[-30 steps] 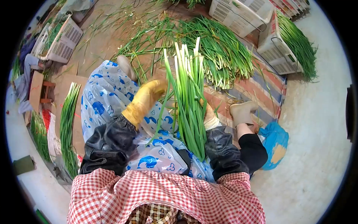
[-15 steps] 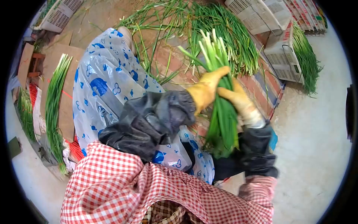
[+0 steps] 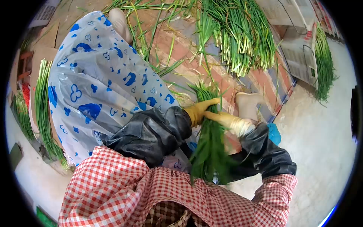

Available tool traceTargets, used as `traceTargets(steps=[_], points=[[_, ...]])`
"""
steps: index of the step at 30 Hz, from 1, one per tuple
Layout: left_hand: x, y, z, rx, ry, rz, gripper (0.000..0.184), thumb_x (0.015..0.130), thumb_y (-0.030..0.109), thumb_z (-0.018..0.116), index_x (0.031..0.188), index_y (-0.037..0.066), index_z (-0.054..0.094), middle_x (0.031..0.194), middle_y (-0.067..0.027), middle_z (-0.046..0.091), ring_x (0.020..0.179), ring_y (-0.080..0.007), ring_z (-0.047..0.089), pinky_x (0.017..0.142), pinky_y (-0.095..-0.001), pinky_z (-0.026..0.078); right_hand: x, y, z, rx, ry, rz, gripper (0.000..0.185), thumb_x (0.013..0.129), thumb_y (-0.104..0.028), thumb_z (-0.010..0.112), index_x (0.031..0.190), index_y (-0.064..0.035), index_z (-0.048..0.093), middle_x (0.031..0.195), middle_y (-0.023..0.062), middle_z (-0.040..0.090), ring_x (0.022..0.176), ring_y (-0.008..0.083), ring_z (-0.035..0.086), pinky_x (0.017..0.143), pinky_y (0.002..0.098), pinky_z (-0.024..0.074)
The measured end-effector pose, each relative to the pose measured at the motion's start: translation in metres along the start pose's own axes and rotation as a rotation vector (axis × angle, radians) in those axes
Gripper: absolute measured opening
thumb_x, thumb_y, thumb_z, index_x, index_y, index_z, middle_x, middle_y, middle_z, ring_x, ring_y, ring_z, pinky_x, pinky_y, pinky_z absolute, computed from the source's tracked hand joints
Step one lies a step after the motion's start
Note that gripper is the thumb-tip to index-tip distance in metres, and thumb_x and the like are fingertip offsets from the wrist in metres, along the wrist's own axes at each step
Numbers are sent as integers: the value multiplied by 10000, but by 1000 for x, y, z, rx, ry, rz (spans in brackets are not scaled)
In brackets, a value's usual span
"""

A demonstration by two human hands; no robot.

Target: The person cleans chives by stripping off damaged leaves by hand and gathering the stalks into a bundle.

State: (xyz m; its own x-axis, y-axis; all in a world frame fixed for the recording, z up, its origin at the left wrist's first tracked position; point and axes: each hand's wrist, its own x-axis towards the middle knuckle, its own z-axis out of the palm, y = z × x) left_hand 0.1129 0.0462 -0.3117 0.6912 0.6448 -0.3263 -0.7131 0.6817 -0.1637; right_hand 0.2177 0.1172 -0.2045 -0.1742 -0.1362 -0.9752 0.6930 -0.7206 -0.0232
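A bunch of chives point(image 3: 211, 143) hangs leaves-down in front of my body, its lower part blurred by motion. My left hand point(image 3: 200, 110), in a yellow glove, wraps round the upper part from the left. From the right, my gloved right hand point(image 3: 228, 120) closes on the same bunch, its fingers meeting those of the left hand. Just beyond the hands, a pile of chives point(image 3: 245, 41) lies on the striped sheet point(image 3: 261, 81), with loose stalks scattered to its left.
White crates point(image 3: 297, 56) stand at the right, chives point(image 3: 324, 64) hanging out of one. Another long bundle point(image 3: 42, 109) lies at the left beside my plastic-covered leg point(image 3: 113, 72). Pale boots show at the top point(image 3: 120, 23) and by my right hand.
Both hands have lowered the bunch towards my body. Its pale stalk ends, upright above the hands before, no longer show clearly. The view has shifted, and the boot near my right hand is now visible.
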Motion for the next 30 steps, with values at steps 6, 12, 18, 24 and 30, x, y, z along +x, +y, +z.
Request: traceTargets(steps=[6, 12, 18, 24, 30], points=[[-50, 44, 70, 328, 284, -226, 278, 805, 238, 627, 962, 9, 616, 798, -68, 656, 713, -199, 605, 728, -317, 487, -75, 7, 79, -546, 495, -361, 590, 910, -429, 477, 1298, 4, 376, 1122, 116, 578, 1006, 193, 559, 847, 276, 432], [-140, 101, 180, 852, 453, -97, 228, 798, 241, 626, 917, 47, 629, 707, -63, 630, 545, -140, 573, 478, -263, 459, -78, 47, 16, 255, 279, -998, 434, 949, -370, 418, 1083, 14, 573, 965, 83, 623, 800, 147, 576, 734, 275, 471], [-255, 87, 242, 1167, 411, -87, 293, 718, 94, 691, 977, 14, 581, 767, -81, 623, 583, -135, 594, 514, -236, 479, -137, -10, 4, 179, 946, -1673, 401, 957, -322, 407, 1107, 17, 561, 1056, 95, 598, 902, 191, 545, 844, 306, 436], [-296, 6, 181, 1053, 532, -81, 376, 707, 41, 700, 1060, 8, 575, 837, -108, 620, 656, -166, 603, 574, -252, 492, -19, -48, 82, 1, 1045, -1263, 367, 930, -374, 459, 1018, -61, 628, 852, 104, 619, 774, 124, 561, 666, 291, 451], [-327, -50, 143, 845, 647, 68, 324, 733, 44, 671, 1042, 20, 577, 809, -57, 600, 639, -149, 581, 581, -269, 487, 37, -7, -25, 100, 1242, -1118, 246, 873, -230, 511, 879, -22, 642, 784, 119, 647, 719, 221, 601, 670, 338, 469]])
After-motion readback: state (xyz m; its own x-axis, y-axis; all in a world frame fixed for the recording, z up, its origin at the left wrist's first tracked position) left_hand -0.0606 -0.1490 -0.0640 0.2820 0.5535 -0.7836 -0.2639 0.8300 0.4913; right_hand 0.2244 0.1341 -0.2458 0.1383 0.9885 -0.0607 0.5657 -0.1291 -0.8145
